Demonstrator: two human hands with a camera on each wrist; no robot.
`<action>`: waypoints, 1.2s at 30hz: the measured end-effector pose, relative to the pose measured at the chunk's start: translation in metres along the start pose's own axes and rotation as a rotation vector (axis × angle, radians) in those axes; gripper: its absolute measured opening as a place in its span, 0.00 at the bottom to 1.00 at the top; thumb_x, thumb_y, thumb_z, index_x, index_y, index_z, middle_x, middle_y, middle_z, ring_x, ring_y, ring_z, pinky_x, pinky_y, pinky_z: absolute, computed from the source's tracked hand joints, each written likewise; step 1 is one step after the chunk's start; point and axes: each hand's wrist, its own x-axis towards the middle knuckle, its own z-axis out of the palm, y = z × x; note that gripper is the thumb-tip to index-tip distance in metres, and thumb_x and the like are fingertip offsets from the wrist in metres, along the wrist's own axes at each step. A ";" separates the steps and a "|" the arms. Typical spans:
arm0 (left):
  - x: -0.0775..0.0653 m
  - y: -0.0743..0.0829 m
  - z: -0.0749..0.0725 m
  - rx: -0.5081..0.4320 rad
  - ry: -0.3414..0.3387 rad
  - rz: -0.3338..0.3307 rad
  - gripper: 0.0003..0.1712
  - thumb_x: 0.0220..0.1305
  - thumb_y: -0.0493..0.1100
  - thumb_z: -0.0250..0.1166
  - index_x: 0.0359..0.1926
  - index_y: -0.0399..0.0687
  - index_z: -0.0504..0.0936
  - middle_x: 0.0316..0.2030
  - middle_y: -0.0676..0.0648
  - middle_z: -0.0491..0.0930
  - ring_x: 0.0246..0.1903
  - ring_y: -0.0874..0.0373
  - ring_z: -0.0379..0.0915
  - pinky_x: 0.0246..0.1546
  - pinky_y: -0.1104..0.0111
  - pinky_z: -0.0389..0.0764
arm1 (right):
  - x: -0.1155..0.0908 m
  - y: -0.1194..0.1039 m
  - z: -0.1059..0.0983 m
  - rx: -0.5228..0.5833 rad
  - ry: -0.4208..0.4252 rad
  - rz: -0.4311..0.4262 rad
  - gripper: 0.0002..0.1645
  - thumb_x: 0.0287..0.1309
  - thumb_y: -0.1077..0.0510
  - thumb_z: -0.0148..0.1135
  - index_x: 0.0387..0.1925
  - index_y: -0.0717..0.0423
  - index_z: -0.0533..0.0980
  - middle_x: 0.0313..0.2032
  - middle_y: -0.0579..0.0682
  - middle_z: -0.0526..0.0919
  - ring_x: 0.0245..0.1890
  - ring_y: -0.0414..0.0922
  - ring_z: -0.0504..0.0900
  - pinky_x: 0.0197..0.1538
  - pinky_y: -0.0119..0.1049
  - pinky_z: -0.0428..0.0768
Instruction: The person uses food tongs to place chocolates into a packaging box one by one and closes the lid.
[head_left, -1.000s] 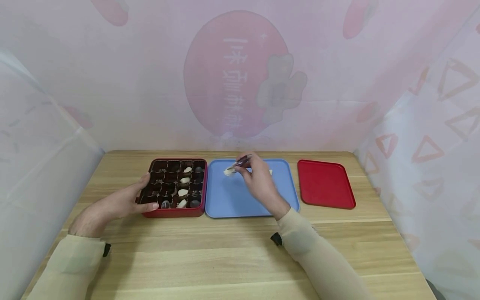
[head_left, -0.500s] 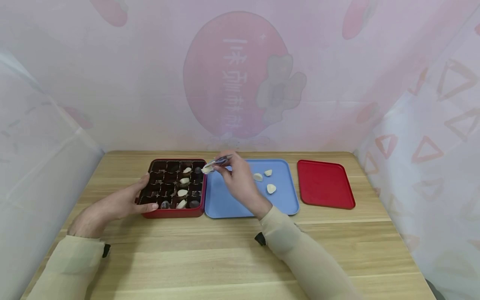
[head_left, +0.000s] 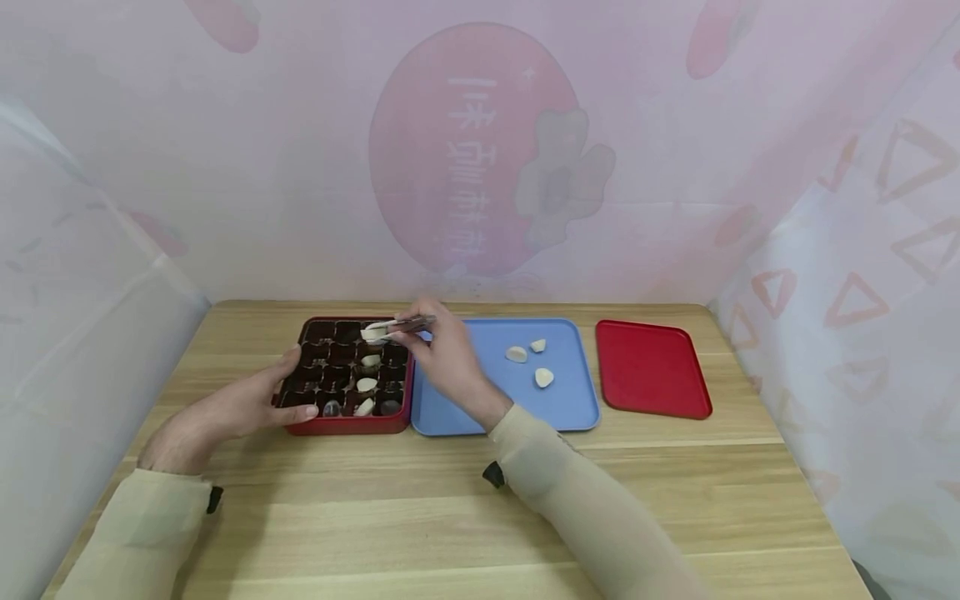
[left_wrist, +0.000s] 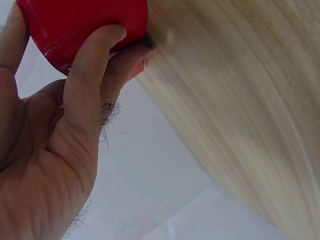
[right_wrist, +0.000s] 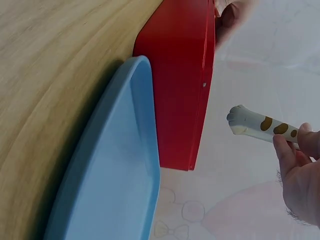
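A red box (head_left: 347, 427) with a dark, divided liner stands at the left of the table, pale and dark chocolates in several compartments. My left hand (head_left: 243, 402) grips its left side, thumb at the front corner; the left wrist view shows the fingers (left_wrist: 82, 75) on the red wall. In my right hand (head_left: 448, 358) is a pair of small tongs (head_left: 414, 323), pinched between thumb and fingers. In the right wrist view the tongs (right_wrist: 267, 123) look like a spotted cat's paw. Their tips hold a pale chocolate (head_left: 372, 334) over the box's back right part.
A blue tray (head_left: 480, 412) lies against the box's right side, with several pale chocolates (head_left: 543, 378) on its right half. Farther right is a flat red lid (head_left: 652, 371). Printed cloth walls (head_left: 300, 167) enclose the table's back and sides.
My right hand has carried the tongs and pale chocolate leftward from above the blue tray to over the red box. The left hand keeps its place on the box.
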 end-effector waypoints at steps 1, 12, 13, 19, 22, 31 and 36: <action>0.000 0.000 0.000 -0.003 0.000 -0.001 0.72 0.63 0.69 0.70 0.85 0.42 0.31 0.83 0.28 0.35 0.77 0.17 0.42 0.74 0.25 0.51 | 0.002 0.000 0.003 0.000 0.000 -0.003 0.10 0.69 0.58 0.68 0.48 0.53 0.78 0.50 0.47 0.85 0.50 0.40 0.89 0.53 0.24 0.87; 0.001 0.000 -0.001 -0.015 0.000 0.006 0.73 0.63 0.70 0.70 0.85 0.42 0.32 0.83 0.27 0.35 0.77 0.17 0.41 0.74 0.25 0.50 | 0.021 0.002 0.035 0.024 -0.046 0.018 0.07 0.71 0.55 0.67 0.45 0.50 0.77 0.52 0.48 0.85 0.50 0.41 0.89 0.50 0.21 0.86; 0.001 0.000 -0.001 -0.011 0.003 0.008 0.73 0.63 0.70 0.70 0.85 0.42 0.32 0.83 0.27 0.35 0.77 0.17 0.41 0.74 0.25 0.51 | 0.023 0.003 0.038 0.017 -0.047 0.023 0.07 0.70 0.55 0.67 0.45 0.49 0.77 0.52 0.47 0.84 0.49 0.40 0.89 0.49 0.22 0.86; 0.001 0.000 -0.001 -0.004 0.019 0.022 0.72 0.63 0.70 0.70 0.85 0.38 0.34 0.82 0.24 0.39 0.77 0.16 0.44 0.74 0.25 0.53 | 0.036 0.005 0.054 -0.028 -0.053 0.032 0.08 0.69 0.54 0.69 0.44 0.49 0.78 0.48 0.46 0.84 0.44 0.36 0.86 0.45 0.20 0.84; 0.001 0.000 0.000 -0.016 0.018 0.026 0.72 0.63 0.68 0.71 0.85 0.38 0.34 0.81 0.24 0.39 0.77 0.17 0.44 0.74 0.25 0.53 | 0.042 0.005 0.060 -0.045 -0.063 0.037 0.08 0.68 0.54 0.70 0.44 0.49 0.78 0.47 0.46 0.84 0.44 0.35 0.85 0.47 0.19 0.83; 0.000 0.002 -0.001 -0.016 0.015 0.022 0.71 0.64 0.68 0.70 0.85 0.38 0.34 0.81 0.23 0.41 0.76 0.16 0.46 0.73 0.25 0.55 | 0.055 0.007 0.076 -0.081 -0.113 0.011 0.08 0.69 0.56 0.68 0.43 0.50 0.76 0.51 0.48 0.81 0.50 0.39 0.86 0.49 0.17 0.82; 0.000 0.002 -0.001 -0.012 0.017 0.030 0.72 0.64 0.68 0.70 0.85 0.37 0.34 0.81 0.23 0.41 0.76 0.17 0.46 0.74 0.25 0.55 | 0.057 0.009 0.079 -0.079 -0.131 0.037 0.08 0.70 0.55 0.67 0.45 0.48 0.76 0.52 0.47 0.80 0.49 0.37 0.86 0.48 0.16 0.82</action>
